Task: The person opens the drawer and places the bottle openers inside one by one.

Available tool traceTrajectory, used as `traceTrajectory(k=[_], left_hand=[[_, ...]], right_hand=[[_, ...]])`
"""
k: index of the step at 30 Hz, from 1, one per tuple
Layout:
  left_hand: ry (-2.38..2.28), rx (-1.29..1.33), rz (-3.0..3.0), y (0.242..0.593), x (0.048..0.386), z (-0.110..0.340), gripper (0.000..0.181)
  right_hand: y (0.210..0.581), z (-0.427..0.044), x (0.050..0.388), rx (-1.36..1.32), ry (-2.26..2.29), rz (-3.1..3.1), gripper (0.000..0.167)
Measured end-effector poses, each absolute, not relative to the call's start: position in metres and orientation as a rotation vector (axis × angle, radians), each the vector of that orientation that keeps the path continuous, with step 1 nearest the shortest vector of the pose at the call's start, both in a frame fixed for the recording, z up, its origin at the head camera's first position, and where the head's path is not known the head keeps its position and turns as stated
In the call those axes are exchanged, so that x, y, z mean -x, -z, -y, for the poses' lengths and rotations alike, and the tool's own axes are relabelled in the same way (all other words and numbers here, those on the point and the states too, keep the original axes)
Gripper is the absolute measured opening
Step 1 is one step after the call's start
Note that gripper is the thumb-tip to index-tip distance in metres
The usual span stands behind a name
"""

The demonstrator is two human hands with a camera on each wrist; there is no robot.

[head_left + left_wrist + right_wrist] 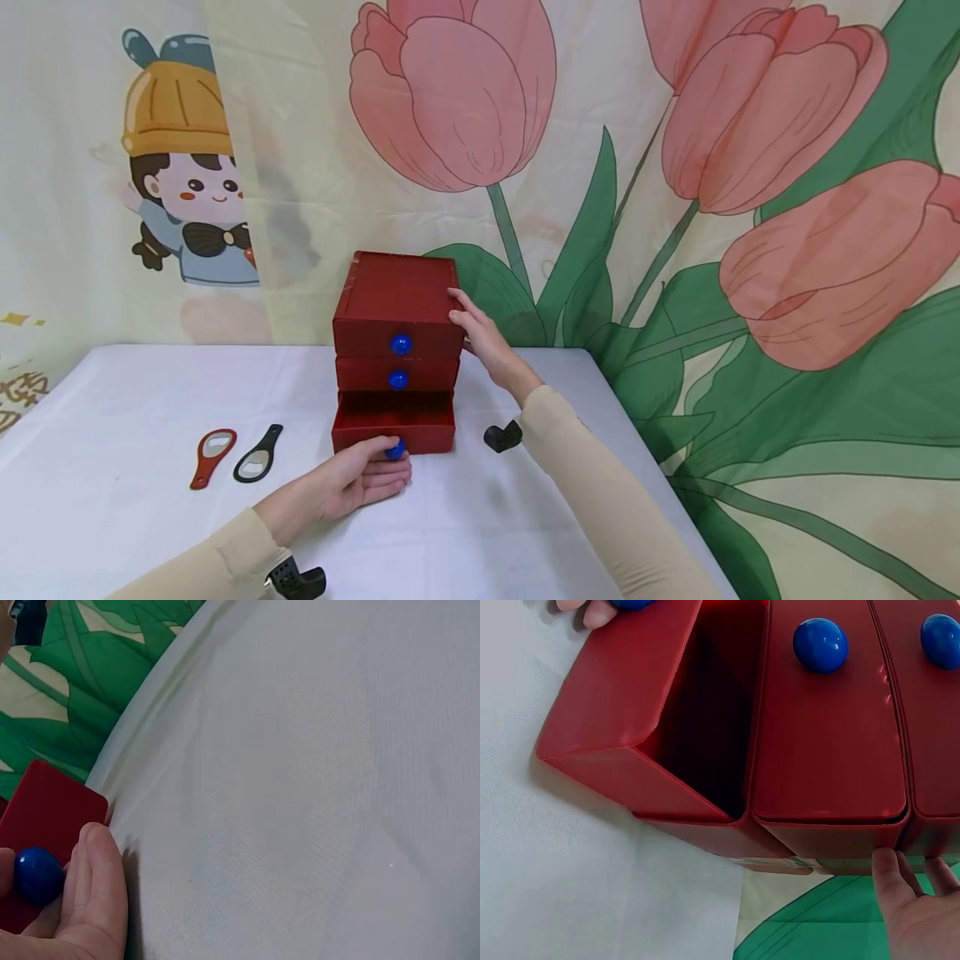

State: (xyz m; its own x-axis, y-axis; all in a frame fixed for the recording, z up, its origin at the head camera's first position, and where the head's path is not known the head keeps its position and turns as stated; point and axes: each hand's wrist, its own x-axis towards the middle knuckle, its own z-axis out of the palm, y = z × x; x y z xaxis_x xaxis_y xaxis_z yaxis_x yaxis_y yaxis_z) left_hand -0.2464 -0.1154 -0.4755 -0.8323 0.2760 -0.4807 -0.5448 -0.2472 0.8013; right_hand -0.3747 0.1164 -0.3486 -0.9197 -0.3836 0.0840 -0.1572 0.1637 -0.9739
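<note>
Drawer (431, 437): red, boxy | knob (396, 451): glossy blue ball | left hand (360, 481) pinches

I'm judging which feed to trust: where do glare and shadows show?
Right wrist: the open drawer is deeply shadowed inside, and the middle blue knob carries a bright glint; left wrist: the tablecloth looks dull grey, with a dark shadow beside the left hand; head: light is fairly even, shadows soft.

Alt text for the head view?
A person's left hand pinches the blue knob of the open bottom drawer in a red three-drawer box; the right hand touches its side. At left, a red handled item and a black one lie on white cloth.
</note>
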Motion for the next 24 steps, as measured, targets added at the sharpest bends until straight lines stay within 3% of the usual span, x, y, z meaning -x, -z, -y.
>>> traceTrajectory(k=[24], left_hand=[[-2.096,0.371,-1.496,0.47,0.223,0.113,0.058]], right_hand=[[0.349,-0.115,0.374,0.527,1.857,-2.249,0.055]])
